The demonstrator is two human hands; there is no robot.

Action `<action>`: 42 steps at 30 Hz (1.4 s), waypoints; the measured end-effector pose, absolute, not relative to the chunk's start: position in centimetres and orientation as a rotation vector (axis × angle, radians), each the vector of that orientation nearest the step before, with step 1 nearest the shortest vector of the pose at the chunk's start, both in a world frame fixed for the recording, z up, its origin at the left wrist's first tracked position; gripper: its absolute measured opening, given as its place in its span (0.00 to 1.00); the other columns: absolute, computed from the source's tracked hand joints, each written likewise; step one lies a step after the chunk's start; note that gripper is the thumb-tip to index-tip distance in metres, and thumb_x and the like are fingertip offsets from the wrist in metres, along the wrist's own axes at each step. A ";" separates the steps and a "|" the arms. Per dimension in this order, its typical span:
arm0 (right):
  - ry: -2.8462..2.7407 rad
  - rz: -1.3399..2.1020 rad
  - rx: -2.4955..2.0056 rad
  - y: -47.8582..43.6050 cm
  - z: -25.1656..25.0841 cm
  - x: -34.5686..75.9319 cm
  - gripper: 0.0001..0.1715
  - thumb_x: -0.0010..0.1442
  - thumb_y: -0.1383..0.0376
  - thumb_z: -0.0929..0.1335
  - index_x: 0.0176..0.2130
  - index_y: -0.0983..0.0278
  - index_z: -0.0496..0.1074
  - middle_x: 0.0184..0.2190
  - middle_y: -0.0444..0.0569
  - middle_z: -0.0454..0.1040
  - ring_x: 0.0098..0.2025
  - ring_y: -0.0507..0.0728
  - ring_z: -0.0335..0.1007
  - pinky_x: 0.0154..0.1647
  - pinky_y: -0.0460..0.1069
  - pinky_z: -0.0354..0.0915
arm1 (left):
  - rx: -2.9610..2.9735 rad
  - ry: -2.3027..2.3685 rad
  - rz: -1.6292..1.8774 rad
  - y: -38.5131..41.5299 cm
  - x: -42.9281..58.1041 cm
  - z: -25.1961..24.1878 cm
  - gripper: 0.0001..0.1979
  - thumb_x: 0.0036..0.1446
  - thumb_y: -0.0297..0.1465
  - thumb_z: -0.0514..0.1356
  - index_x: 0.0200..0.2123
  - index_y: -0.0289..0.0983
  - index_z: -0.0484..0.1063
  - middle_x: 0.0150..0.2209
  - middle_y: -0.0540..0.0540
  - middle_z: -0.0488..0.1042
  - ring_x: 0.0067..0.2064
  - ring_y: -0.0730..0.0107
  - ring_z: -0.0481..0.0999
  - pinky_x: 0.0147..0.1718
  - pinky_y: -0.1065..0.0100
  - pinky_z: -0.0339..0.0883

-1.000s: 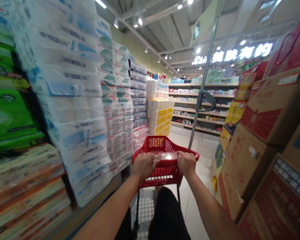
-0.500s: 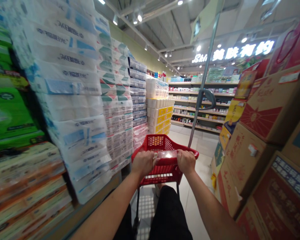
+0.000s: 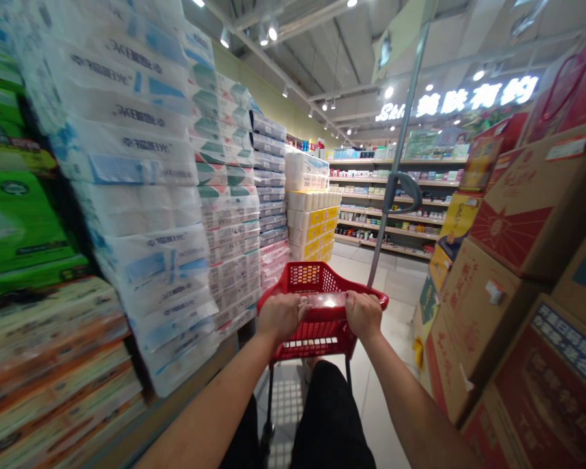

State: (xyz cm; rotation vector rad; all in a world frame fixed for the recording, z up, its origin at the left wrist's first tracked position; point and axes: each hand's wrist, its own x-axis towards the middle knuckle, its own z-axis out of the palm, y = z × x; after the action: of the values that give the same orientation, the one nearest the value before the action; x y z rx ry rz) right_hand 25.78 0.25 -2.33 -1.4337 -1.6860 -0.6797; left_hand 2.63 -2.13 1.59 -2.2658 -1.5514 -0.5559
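A red shopping cart (image 3: 303, 352) with a perforated plastic basket stands right in front of my legs. My left hand (image 3: 282, 316) is closed around the left part of its handle (image 3: 326, 301). Farther right on the same bar, my right hand (image 3: 364, 314) has its fingers wrapped over it. A clear, shiny cover shows on the handle between the two hands. From the cart's right side a grey pole (image 3: 400, 137) rises, with a dark grey loop (image 3: 406, 194) partway up. Most of the basket's inside is hidden behind the handle and my hands.
Tall stacks of wrapped toilet paper (image 3: 146, 195) and tissue packs (image 3: 34, 326) line the left. Cardboard boxes (image 3: 488, 312) are piled along the right. Tiled floor (image 3: 395, 280) runs between them toward stocked shelves (image 3: 390, 189) at the back, under a lit sign (image 3: 476, 98).
Almost nothing differs. Both hands keep the same hold on the cart handle, and the stacks and boxes sit nearly where they were in view.
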 end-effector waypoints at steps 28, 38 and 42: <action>-1.751 -0.732 -1.296 -0.4 -2.7 26.9 0.21 0.68 0.66 0.56 0.39 0.66 0.77 0.32 0.48 0.79 0.32 0.54 0.71 0.41 0.50 0.53 | -2.383 -1.439 -0.626 -2.7 -0.5 1.6 0.30 0.66 0.47 0.35 0.36 0.39 0.73 0.36 0.43 0.76 0.39 0.63 0.73 0.40 0.64 0.60; -1.693 -0.747 -1.306 -0.6 -2.8 26.3 0.21 0.67 0.66 0.57 0.37 0.66 0.77 0.28 0.48 0.78 0.30 0.54 0.69 0.40 0.51 0.52 | -2.403 -1.571 -0.478 -2.9 0.2 3.0 0.33 0.65 0.49 0.35 0.32 0.39 0.73 0.33 0.43 0.77 0.36 0.63 0.75 0.35 0.65 0.61; -1.700 -0.724 -1.310 -0.7 -2.8 26.3 0.21 0.67 0.67 0.57 0.37 0.66 0.77 0.29 0.48 0.79 0.30 0.54 0.70 0.40 0.51 0.53 | -2.305 -1.494 -0.621 -3.6 0.2 2.0 0.30 0.65 0.47 0.36 0.33 0.39 0.73 0.34 0.43 0.77 0.37 0.63 0.74 0.39 0.64 0.61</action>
State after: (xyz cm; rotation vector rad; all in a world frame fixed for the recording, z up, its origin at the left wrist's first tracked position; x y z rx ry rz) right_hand 26.33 -0.69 -2.77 -1.3102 -1.7002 -0.7237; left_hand 0.23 -3.56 2.04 -2.3054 -1.4937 -0.6213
